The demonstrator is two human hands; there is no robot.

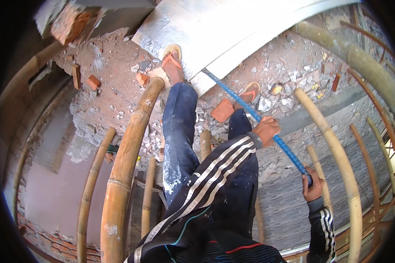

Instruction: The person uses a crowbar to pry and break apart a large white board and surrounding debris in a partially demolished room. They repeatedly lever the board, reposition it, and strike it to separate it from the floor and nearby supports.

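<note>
A long blue bar (245, 107) runs slantwise in front of me, from a large white board (224, 33) down to my right side. My left hand (266, 130) reaches across my body and is wrapped round the bar's middle. Lower down, my right hand (313, 184) grips the bar's near end. The far tip touches or lies just over the board's near edge; I cannot tell which. One of my sandalled feet (173, 65) rests at the board's corner. The other sandalled foot (249, 93) stands on rubble beside a red brick (222, 110).
Upright bamboo poles (131, 164) rise close on my left, with another pole (333, 144) on my right. Broken rubble (289, 90) covers the ledge. A broken brick-and-mortar chunk (72, 24) juts in at upper left. Another person's hand (109, 156) partly shows behind the left poles.
</note>
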